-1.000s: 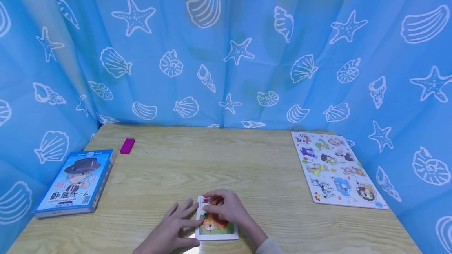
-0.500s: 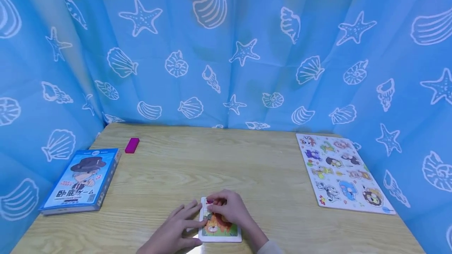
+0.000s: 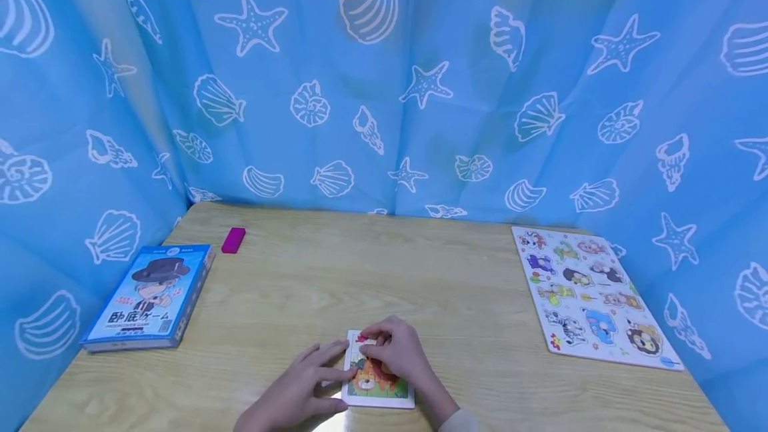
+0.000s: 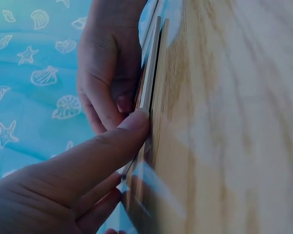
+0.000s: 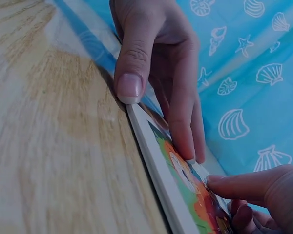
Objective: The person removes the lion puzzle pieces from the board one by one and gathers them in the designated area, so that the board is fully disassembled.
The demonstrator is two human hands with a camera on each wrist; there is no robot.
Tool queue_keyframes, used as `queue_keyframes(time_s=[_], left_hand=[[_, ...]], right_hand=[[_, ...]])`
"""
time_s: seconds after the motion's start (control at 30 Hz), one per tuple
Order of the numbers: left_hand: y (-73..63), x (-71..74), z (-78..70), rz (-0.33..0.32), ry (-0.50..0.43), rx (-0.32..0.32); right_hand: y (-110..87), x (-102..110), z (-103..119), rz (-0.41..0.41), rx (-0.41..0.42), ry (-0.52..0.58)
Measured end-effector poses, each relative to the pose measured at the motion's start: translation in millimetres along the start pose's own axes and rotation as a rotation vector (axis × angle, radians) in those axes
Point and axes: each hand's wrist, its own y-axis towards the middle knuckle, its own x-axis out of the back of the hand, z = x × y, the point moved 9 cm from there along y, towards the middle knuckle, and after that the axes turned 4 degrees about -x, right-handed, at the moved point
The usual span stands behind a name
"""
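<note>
A small lion jigsaw puzzle in a white frame lies near the table's front, under both hands. My left hand spreads over its left side: the thumb touches the near edge of the frame and a fingertip rests on the picture. At the upper left of the puzzle, my right hand bends over with thumb and index finger pinching at a puzzle piece with a red patch. The fingers mostly hide this piece. In the right wrist view, the right thumb lies low over the picture.
A blue game box lies at the left, with a magenta block beyond it. On the right is a white animal puzzle board. A blue shell-patterned curtain encloses the back and sides of the wooden table.
The head view has swung slightly left, so everything appears shifted right. Both hands stay at the puzzle, with the right fingers moving only slightly at its upper left.
</note>
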Motion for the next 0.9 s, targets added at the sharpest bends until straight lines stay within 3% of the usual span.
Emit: queue_keyframes(time_s=[0.3,0.9], left_hand=[[2.1,4.8,-0.3,0.013,-0.125,-0.063],[2.1,0.7,3.0,-0.012,-0.113,-0.026]], right_hand=[[1.3,1.8,2.3,0.014,0.017,-0.015],[-0.2,2.1,5.5,-0.005,0.091,-0.071]])
